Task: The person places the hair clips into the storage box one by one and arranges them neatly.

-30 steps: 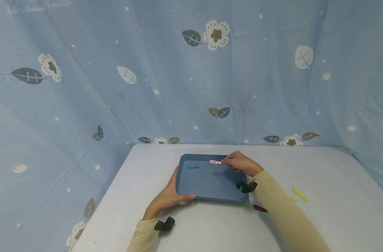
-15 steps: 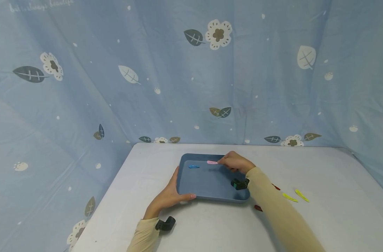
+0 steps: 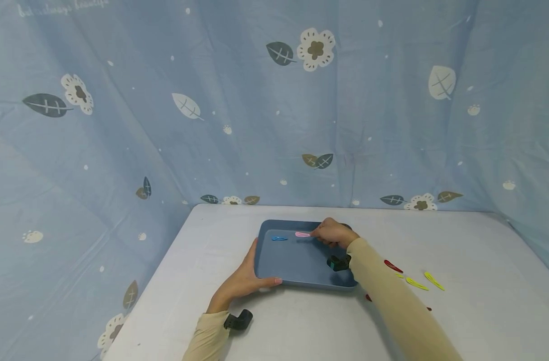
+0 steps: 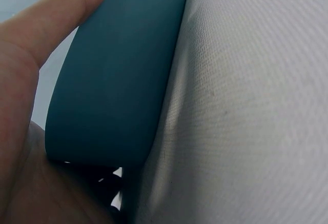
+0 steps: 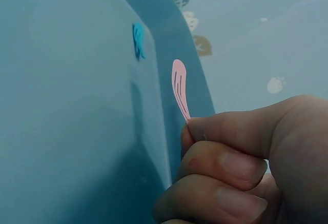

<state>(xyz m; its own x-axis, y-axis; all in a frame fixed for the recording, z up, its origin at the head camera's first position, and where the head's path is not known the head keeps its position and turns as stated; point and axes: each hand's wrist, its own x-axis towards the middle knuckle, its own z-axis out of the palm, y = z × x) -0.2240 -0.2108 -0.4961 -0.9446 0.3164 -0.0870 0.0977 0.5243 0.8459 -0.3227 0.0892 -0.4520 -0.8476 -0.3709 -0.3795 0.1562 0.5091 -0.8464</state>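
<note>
A blue-grey rectangular tray (image 3: 297, 271) stands on the white table. My left hand (image 3: 243, 283) spans its near left corner, straight thumb along the front wall and extended fingers along the left side; the left wrist view shows the thumb (image 4: 61, 19) against the tray's wall. Over the far part of the tray, my right hand (image 3: 333, 233) pinches the narrow end of a pink hair clip (image 5: 179, 85) between thumb and index finger. The clip's rounded end points away from the fingers, its tip hidden by them. A blue hair clip (image 3: 279, 238) lies inside the tray, left of the pink one.
Right of the tray, partly behind the right sleeve (image 3: 392, 301), lie yellow hair clips (image 3: 434, 281) and dark red hair clips (image 3: 393, 265) on the table (image 3: 482, 250). A blue patterned curtain (image 3: 238, 100) hangs behind and to the left.
My right hand has moved a little left and lower over the tray with the pink hair clip. More red and yellow clips show beside the sleeve. The left hand stays at the tray's corner.
</note>
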